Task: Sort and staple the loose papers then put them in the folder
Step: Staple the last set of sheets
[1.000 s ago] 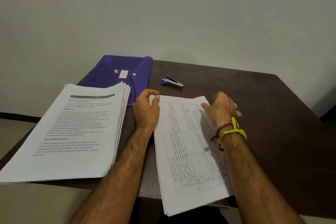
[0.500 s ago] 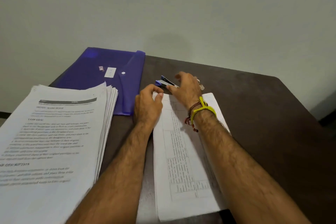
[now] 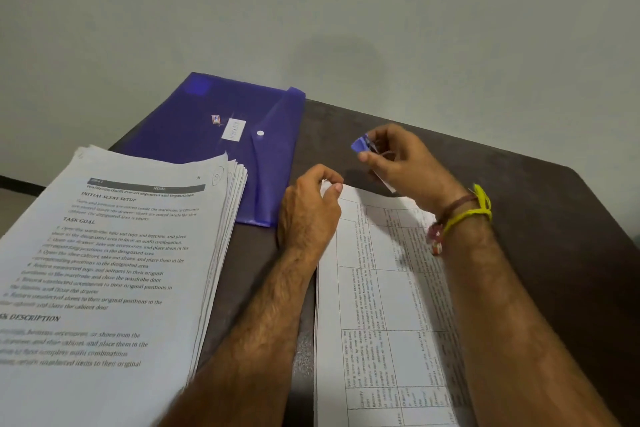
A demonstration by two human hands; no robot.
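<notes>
A set of table-printed papers lies at lower centre of the frame on a dark bench, its top left corner pinched by the left hand. Just above it, at centre right, the right hand grips a small blue stapler, lifted off the bench. A tall stack of loose papers fills the lower left, overlapping a purple folder lying closed at upper centre left.
</notes>
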